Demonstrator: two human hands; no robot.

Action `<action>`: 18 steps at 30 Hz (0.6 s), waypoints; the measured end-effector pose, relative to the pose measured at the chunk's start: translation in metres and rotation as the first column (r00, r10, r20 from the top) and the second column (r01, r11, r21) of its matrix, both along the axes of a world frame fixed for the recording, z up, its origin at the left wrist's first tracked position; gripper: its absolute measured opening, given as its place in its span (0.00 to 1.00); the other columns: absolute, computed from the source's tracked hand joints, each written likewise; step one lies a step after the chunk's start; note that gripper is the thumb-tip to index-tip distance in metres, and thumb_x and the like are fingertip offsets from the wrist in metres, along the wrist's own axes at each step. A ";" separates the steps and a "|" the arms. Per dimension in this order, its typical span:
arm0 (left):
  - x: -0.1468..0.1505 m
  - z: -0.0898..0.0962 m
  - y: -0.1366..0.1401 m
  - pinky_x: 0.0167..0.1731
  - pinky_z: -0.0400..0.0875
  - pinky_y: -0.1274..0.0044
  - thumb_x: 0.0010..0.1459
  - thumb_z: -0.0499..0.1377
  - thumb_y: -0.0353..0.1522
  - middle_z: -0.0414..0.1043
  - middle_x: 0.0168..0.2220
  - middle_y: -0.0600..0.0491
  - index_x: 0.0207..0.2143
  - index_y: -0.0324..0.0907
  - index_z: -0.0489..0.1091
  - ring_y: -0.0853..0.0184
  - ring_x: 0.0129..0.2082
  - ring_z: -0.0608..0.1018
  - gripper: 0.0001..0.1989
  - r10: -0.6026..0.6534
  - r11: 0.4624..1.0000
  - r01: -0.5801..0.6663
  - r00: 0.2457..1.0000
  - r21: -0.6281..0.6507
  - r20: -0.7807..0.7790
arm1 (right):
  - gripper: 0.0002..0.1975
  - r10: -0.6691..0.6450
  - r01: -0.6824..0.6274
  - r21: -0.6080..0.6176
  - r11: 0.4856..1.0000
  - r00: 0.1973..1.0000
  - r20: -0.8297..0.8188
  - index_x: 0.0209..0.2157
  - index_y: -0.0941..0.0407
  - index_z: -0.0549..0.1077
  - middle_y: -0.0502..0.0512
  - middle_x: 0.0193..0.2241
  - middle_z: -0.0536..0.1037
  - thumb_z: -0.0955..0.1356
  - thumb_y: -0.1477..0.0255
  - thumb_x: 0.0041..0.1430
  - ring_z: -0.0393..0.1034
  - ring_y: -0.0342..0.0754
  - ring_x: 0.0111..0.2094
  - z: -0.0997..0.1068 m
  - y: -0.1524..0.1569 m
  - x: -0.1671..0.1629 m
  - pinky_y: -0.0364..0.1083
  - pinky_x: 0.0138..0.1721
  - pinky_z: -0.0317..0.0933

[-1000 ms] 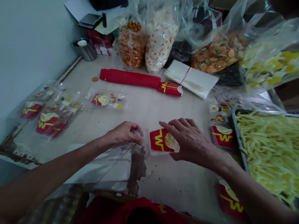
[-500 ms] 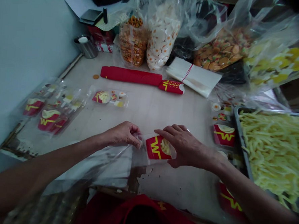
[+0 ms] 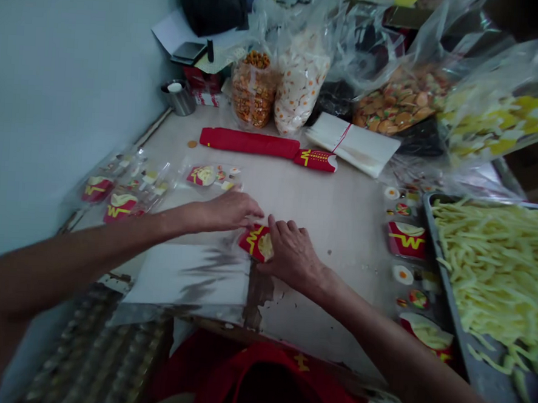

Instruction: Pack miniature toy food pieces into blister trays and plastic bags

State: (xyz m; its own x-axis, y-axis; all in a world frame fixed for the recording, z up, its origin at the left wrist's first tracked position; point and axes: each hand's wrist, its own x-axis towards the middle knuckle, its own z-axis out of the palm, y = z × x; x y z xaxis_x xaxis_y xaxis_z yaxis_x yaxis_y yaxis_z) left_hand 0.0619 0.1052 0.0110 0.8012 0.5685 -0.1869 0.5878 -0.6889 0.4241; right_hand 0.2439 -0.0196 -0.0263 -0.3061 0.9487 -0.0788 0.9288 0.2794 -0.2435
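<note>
Over the middle of the table, a clear plastic packet (image 3: 251, 242) holds a small red carton with a yellow W and pale fry-shaped pieces. My right hand (image 3: 293, 251) grips its right end, thumb below and fingers above. At its upper left edge is my left hand (image 3: 229, 211), fingers drawn together on the plastic; the fingertips are partly blurred. A stack of white sheets or bags (image 3: 191, 276) lies under my left forearm. Another filled packet (image 3: 204, 175) with a red carton and small food-shaped pieces lies just beyond my left hand.
Filled packets (image 3: 123, 208) lie at the left. More packets (image 3: 406, 240) line the right, beside a metal tray (image 3: 446, 285) of pale yellow strips. Behind are nested red cartons (image 3: 249, 142), banded white bags (image 3: 352, 143), large snack bags (image 3: 301, 85) and a metal cup (image 3: 181, 99).
Both hands have moved up and left over the table with the packet, which is now tilted. My left hand has shifted from the packet's left end to its upper edge. The view has shifted slightly.
</note>
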 end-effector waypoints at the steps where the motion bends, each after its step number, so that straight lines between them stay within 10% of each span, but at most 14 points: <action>1: -0.001 -0.001 -0.008 0.51 0.65 0.68 0.57 0.63 0.33 0.79 0.44 0.49 0.45 0.43 0.79 0.58 0.47 0.77 0.13 0.030 0.988 -0.031 0.999 0.153 0.010 | 0.57 -0.066 0.066 0.003 0.998 0.998 0.011 0.69 0.70 0.51 0.76 0.58 0.69 0.77 0.54 0.49 0.64 0.67 0.55 -0.003 -0.004 -0.004 0.59 0.51 0.60; 7: -0.015 -0.030 -0.070 0.56 0.65 0.64 0.55 0.61 0.31 0.72 0.53 0.41 0.57 0.35 0.70 0.53 0.52 0.71 0.26 0.266 0.839 -0.298 0.954 0.455 0.136 | 0.61 -0.271 0.266 0.057 0.962 0.958 0.095 0.66 0.69 0.57 0.79 0.60 0.66 0.81 0.52 0.39 0.60 0.71 0.59 -0.012 -0.044 0.013 0.62 0.55 0.57; 18: -0.003 -0.038 -0.044 0.39 0.70 0.71 0.60 0.56 0.27 0.79 0.36 0.44 0.38 0.38 0.77 0.58 0.36 0.79 0.10 0.322 0.879 -0.228 0.931 0.419 -0.169 | 0.42 -0.378 0.385 0.070 0.920 0.921 -0.097 0.57 0.62 0.65 0.67 0.47 0.72 0.79 0.63 0.42 0.65 0.63 0.48 -0.030 -0.050 0.009 0.55 0.46 0.65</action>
State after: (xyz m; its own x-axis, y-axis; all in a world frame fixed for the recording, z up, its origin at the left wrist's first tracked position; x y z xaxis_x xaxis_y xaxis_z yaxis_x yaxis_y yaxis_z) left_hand 0.0586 0.0617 -0.0274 0.5637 0.8234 -0.0642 0.8247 -0.5654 -0.0100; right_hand 0.2529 -0.0692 -0.0566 0.0787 0.9967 0.0174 0.9474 -0.0694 -0.3123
